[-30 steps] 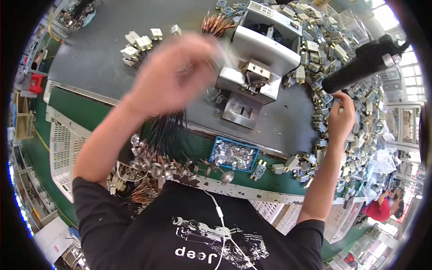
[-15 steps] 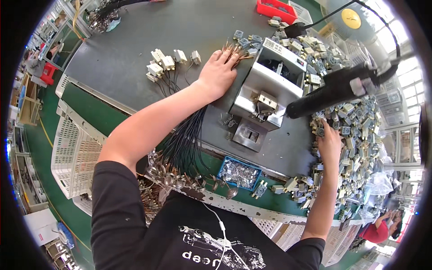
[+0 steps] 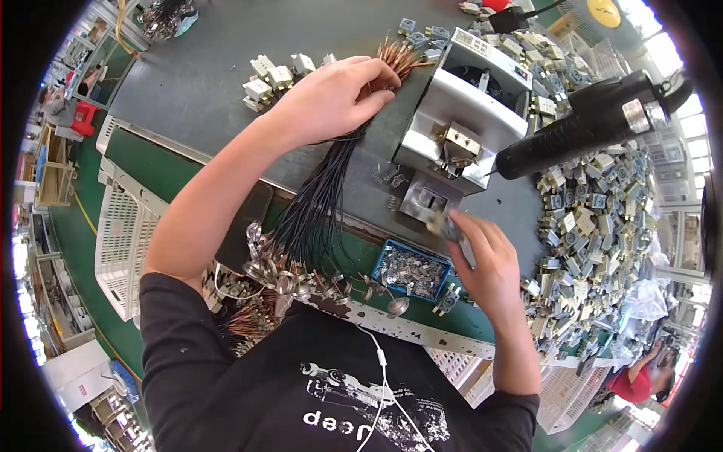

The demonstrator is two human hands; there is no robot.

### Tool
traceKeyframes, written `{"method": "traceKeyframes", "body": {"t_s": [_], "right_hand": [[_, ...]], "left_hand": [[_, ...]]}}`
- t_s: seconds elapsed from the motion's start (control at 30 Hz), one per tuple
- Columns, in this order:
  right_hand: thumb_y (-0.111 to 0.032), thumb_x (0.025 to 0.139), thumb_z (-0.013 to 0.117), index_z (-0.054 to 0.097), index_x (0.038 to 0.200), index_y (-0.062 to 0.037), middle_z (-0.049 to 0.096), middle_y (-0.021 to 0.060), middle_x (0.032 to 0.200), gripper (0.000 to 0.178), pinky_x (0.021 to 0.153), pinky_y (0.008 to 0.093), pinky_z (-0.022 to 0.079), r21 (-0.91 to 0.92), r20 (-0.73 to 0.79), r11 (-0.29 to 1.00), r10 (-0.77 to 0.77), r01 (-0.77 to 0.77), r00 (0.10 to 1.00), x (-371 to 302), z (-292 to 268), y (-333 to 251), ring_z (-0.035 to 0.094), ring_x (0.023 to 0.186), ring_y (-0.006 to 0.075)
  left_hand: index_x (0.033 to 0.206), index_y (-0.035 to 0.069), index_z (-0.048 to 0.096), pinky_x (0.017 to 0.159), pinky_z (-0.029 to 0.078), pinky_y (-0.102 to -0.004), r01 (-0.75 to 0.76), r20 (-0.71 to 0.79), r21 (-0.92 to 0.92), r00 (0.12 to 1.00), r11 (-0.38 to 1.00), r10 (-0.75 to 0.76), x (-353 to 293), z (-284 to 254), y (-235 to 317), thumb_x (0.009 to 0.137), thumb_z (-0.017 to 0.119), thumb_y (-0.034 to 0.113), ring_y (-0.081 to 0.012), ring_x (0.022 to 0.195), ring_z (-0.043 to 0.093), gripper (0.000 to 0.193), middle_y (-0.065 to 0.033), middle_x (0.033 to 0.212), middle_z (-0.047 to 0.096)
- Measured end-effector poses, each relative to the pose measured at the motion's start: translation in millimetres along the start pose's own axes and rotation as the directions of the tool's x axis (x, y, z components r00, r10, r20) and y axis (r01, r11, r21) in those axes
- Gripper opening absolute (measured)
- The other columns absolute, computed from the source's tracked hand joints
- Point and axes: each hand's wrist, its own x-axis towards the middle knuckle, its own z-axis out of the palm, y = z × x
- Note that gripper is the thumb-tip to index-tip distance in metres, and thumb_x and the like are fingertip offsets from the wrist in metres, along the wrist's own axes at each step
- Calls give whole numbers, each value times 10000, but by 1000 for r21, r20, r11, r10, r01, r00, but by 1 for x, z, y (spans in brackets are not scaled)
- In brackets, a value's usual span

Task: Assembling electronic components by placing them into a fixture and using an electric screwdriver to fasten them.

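My left hand is over the bundle of black wires, beside their bare copper ends. Its fingers curl with a gap between thumb and forefinger, and no wire shows clearly between them. My right hand pinches a small plug insert, blurred by motion, just in front of the slotted metal block. Behind that block stands a metal bench machine with a plug insert seated at its front. A black cylindrical power screwdriver slants in from the right, its tip near the machine.
A large heap of grey and cream plug inserts covers the right side. Several cream plugs lie left of my left hand. A blue tray of small metal parts sits near the front edge, with loose springs beside the machine.
My right hand has come from the heap leftward to the slotted block with a plug insert. My left hand has lifted and curled its fingers at the copper ends. The view has shifted slightly.
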Motion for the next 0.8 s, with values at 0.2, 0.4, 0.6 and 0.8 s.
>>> {"method": "traceKeyframes", "body": {"t_s": [0.2, 0.4, 0.6, 0.8], "right_hand": [[-38, 813, 758, 675, 1151, -57, 709, 103, 1090, 348, 841, 395, 537, -133, -66, 991, -38, 29, 997, 21, 35, 17, 669, 953, 309], [-41, 806, 770, 706, 1118, -66, 722, 97, 1100, 319, 849, 385, 540, -187, -100, 981, -67, 48, 993, 14, 34, 16, 672, 960, 288], [-36, 806, 771, 719, 1125, -75, 726, 88, 1121, 325, 836, 385, 546, -222, -147, 971, -121, 87, 982, 18, 45, 13, 676, 946, 282], [-84, 860, 739, 749, 1075, -94, 736, 126, 889, 215, 669, 393, 538, 452, 248, 890, -54, -66, 967, 19, 44, -50, 677, 722, 282]], "left_hand": [[1076, 14, 632, 806, 526, -383, -60, 37, -137, 997, 989, 66, -40, -12, 9, 953, 630, 165, -290, 876, 667, 196, -143, 958, 678], [1097, 52, 657, 717, 524, -344, -116, 208, -74, 970, 990, 129, -64, -22, 11, 935, 622, 115, -209, 807, 653, 177, -92, 924, 663], [1012, 111, 746, 819, 547, -457, -93, 721, 50, 692, 994, 28, -85, -19, 30, 820, 522, 137, -344, 889, 682, 296, -133, 901, 723], [913, 113, 732, 776, 546, -448, -46, 748, 97, 662, 994, -42, -81, -31, 24, 824, 545, 166, -322, 865, 685, 214, -113, 869, 718]]}}
